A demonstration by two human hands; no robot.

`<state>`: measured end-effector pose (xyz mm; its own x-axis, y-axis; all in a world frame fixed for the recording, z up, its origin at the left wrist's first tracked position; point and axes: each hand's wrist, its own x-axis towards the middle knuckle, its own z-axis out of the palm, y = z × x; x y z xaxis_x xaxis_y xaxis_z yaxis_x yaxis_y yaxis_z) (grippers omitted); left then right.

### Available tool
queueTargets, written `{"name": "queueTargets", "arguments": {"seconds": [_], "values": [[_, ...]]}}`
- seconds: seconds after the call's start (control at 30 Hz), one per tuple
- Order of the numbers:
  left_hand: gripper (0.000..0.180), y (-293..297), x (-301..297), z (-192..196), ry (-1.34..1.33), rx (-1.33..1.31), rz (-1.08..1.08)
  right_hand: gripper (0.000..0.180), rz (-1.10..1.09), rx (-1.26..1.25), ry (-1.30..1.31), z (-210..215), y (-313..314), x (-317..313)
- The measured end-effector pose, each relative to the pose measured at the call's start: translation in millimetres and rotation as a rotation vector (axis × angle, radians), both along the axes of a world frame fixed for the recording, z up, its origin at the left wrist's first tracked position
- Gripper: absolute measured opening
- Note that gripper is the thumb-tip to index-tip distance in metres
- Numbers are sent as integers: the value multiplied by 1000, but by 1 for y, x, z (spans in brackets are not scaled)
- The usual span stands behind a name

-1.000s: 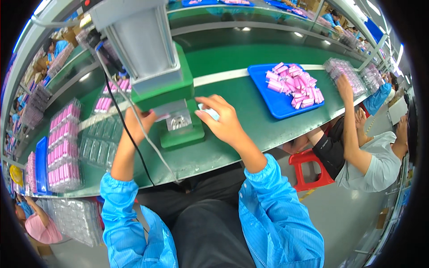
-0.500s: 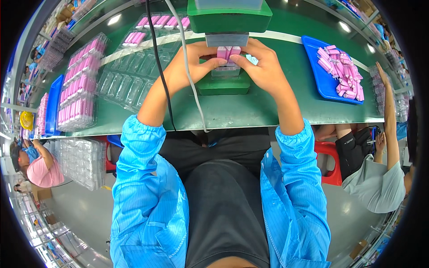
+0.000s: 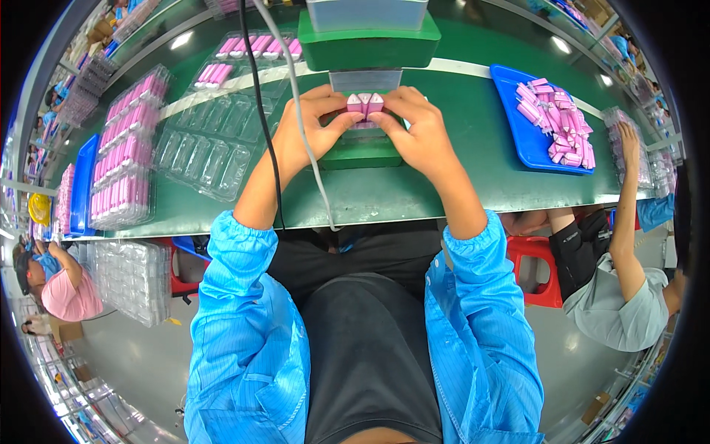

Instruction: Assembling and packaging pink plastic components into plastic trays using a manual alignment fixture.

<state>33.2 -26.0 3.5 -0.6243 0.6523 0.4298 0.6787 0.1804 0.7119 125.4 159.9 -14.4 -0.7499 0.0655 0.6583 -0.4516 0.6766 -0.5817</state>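
Between my two hands is a small row of pink pieces (image 3: 365, 106) with pale triangular ends turned upward. My left hand (image 3: 314, 126) pinches the row from the left, thumb at its near side. From the other side my right hand (image 3: 414, 126) grips it the same way, its thumb close to the left one. Both hands are just in front of a green machine (image 3: 370, 46) with a clear block (image 3: 366, 80) under its upper part. Its green base (image 3: 361, 154) lies below my hands; what is directly under the pieces is mostly hidden.
On the right, a blue tray (image 3: 526, 148) holds loose pink pieces. Clear blister trays (image 3: 203, 159) lie to the left, beside a stack filled with pink pieces (image 3: 122, 177). A black cable (image 3: 260, 111) and a grey cable (image 3: 296, 89) hang across my left forearm. Co-workers sit on both sides.
My hands have drawn the pink pieces toward me from under the clear block. The pieces are now tipped so their triangular ends show. The right co-worker's hand has shifted onto clear trays.
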Motion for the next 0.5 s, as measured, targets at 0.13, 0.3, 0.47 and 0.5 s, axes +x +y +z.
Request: {"name": "queueTargets", "arguments": {"seconds": [0.13,0.3,0.47,0.5], "values": [[22,3,0,-3,134,-4,3,19,-37,-20,-11,3,-2,4],[19,-1,-1,-12,271,-19,48,14,22,-73,39,-6,-4,-2],[19,1,5,-2,168,-10,20,16,13,-61,59,-9,0,-2],[21,2,5,-1,190,-14,21,16,8,-54,57,-8,1,0]]}}
